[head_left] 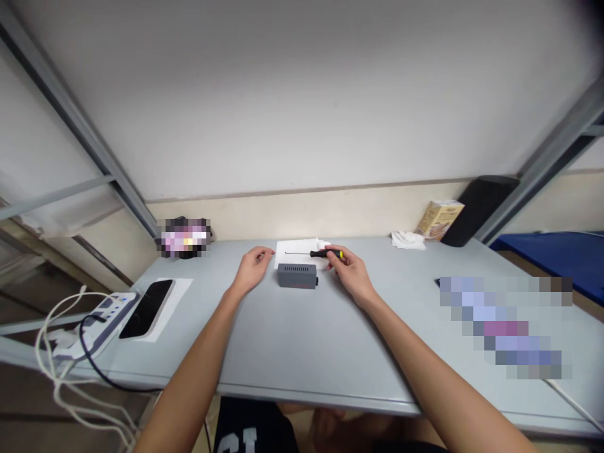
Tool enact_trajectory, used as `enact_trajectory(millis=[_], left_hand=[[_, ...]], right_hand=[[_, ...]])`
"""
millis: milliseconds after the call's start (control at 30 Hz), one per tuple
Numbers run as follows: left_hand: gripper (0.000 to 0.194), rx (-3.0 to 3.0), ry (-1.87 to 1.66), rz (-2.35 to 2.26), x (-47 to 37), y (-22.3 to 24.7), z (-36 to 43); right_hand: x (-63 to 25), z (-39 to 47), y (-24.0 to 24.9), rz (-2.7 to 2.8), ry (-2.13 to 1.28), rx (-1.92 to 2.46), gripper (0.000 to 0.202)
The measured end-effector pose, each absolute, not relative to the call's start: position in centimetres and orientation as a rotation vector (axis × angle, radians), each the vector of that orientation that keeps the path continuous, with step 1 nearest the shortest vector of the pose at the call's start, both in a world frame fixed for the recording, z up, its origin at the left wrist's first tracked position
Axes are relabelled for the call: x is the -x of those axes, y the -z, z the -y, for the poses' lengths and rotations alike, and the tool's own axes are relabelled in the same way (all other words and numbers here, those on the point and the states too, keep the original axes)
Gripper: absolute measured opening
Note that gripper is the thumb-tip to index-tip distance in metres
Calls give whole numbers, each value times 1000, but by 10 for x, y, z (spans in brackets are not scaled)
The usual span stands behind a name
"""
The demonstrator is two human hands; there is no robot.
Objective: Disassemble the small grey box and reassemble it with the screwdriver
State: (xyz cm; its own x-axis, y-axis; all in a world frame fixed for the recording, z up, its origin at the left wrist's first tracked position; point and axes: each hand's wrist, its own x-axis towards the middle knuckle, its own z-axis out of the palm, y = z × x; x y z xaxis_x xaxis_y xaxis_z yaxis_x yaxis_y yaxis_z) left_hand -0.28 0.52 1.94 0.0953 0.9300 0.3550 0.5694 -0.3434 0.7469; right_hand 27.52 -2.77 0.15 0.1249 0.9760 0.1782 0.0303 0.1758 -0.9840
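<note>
Screwdriver (317, 254) is mid-frame, right hand (352, 272) fingers closed on its handle, left hand (252, 269) fingers part-curled, can't tell if holding anything; should be light, stiff, best gripped by handle.

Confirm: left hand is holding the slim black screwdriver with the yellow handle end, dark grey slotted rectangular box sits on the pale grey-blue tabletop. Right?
Wrong hand: the right hand, not the left hand, holds the slim black screwdriver with the yellow handle end, per the head view. The dark grey slotted rectangular box does sit on the pale grey-blue tabletop.
</note>
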Motion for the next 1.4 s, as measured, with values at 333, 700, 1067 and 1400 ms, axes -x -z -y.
enact_trajectory(millis=[333, 700, 1067, 1400], left_hand=[[26, -2508, -1270, -1239, -45, -34, 35], [33, -2629, -1118, -1194, -57, -25, 41], [29, -2606, -1083, -1089, -56, -24, 39], [26, -2635, -1009, -1068, -55, -26, 40]], right_hand=[[-300, 23, -17, 829, -914, 1086, 58], [-306, 21, -14, 774, -890, 1146, 47], [-306, 21, -13, 752, -881, 1268, 39], [-306, 21, -10, 727, -893, 1279, 35]])
